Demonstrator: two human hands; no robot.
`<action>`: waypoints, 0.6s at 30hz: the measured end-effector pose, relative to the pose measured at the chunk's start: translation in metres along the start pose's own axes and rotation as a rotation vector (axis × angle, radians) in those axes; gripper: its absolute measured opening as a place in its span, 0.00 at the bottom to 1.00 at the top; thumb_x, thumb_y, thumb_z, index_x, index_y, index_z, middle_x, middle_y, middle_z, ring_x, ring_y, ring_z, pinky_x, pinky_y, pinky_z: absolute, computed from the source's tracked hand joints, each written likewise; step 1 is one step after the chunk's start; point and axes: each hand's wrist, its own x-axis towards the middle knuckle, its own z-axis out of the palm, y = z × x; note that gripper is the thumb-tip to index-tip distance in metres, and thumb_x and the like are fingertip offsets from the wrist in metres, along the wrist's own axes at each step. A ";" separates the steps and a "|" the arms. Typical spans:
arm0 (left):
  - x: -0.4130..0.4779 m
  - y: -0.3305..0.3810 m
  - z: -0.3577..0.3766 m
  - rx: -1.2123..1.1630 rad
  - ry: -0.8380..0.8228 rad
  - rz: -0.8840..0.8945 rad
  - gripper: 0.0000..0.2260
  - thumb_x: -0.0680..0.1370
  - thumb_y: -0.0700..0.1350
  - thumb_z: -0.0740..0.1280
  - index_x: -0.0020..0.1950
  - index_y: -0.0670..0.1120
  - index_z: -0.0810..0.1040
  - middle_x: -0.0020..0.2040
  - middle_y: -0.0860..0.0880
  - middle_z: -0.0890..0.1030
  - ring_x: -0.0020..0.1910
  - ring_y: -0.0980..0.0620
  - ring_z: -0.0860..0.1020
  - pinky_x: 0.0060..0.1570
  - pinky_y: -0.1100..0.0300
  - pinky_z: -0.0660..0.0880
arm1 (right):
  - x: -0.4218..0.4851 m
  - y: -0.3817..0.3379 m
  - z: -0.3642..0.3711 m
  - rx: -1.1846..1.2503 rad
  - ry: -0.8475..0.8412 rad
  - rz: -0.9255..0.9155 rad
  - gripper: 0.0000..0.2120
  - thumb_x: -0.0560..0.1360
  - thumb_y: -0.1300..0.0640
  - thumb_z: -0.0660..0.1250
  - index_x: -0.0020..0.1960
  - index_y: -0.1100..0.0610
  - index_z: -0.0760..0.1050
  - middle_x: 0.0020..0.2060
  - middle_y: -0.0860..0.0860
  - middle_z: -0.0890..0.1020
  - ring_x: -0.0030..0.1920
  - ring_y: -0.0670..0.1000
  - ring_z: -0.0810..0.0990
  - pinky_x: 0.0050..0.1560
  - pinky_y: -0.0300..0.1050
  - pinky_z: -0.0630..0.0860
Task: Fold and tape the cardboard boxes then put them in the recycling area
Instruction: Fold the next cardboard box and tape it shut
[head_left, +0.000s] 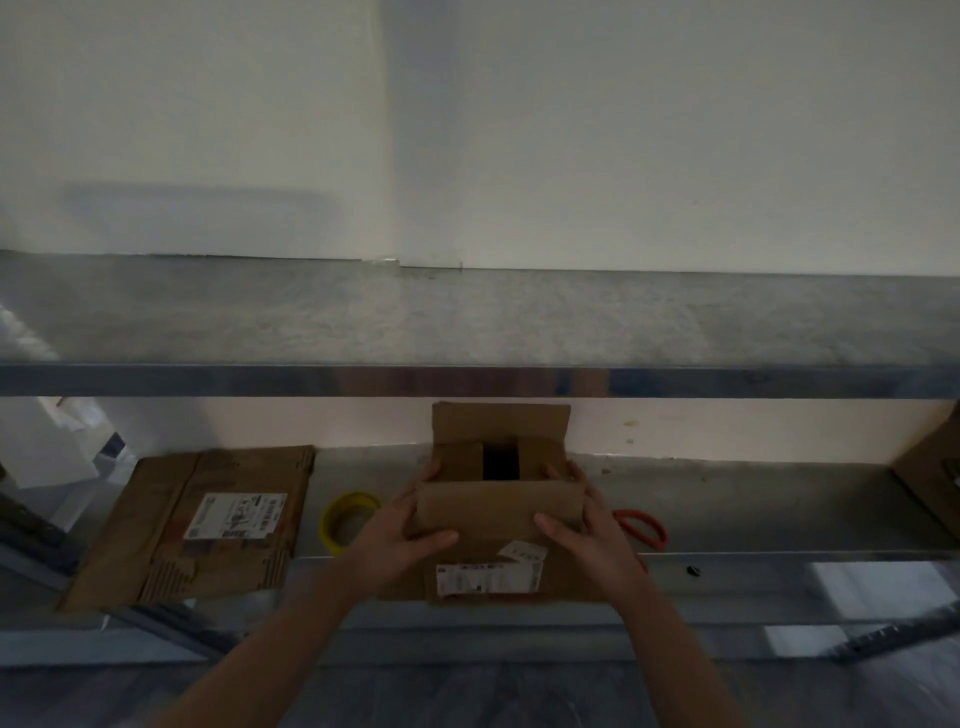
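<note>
bare left hand (400, 535), bare right hand (589, 525), bare forearms (291, 634)

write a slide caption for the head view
Left hand and right hand hold a cardboard box on a metal shelf, between a yellow tape roll and orange-handled scissors.

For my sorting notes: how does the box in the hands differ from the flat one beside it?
The held box stands open, far flap raised; the flattened box lies flat. The left hand and right hand grip the held box; none touches the flattened box. Both are brown with white labels.
</note>
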 end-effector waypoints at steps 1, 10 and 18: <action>-0.002 -0.003 0.006 0.025 -0.006 0.007 0.37 0.72 0.47 0.74 0.76 0.57 0.58 0.69 0.56 0.68 0.62 0.64 0.73 0.58 0.67 0.73 | -0.005 0.008 0.000 0.020 0.019 0.002 0.31 0.67 0.44 0.75 0.66 0.33 0.67 0.76 0.41 0.59 0.73 0.49 0.65 0.70 0.56 0.70; 0.026 0.001 0.043 0.081 -0.055 0.109 0.26 0.74 0.47 0.73 0.70 0.55 0.68 0.76 0.62 0.53 0.69 0.70 0.62 0.62 0.68 0.70 | -0.010 0.026 -0.051 0.102 0.049 0.020 0.33 0.69 0.52 0.73 0.72 0.44 0.69 0.76 0.40 0.60 0.73 0.45 0.65 0.70 0.50 0.70; 0.039 -0.003 0.058 -0.132 0.011 0.075 0.20 0.75 0.51 0.70 0.66 0.59 0.71 0.74 0.60 0.61 0.63 0.68 0.71 0.56 0.69 0.74 | 0.004 0.032 -0.057 0.267 0.075 0.178 0.30 0.67 0.41 0.76 0.67 0.38 0.70 0.73 0.43 0.65 0.67 0.54 0.72 0.65 0.60 0.73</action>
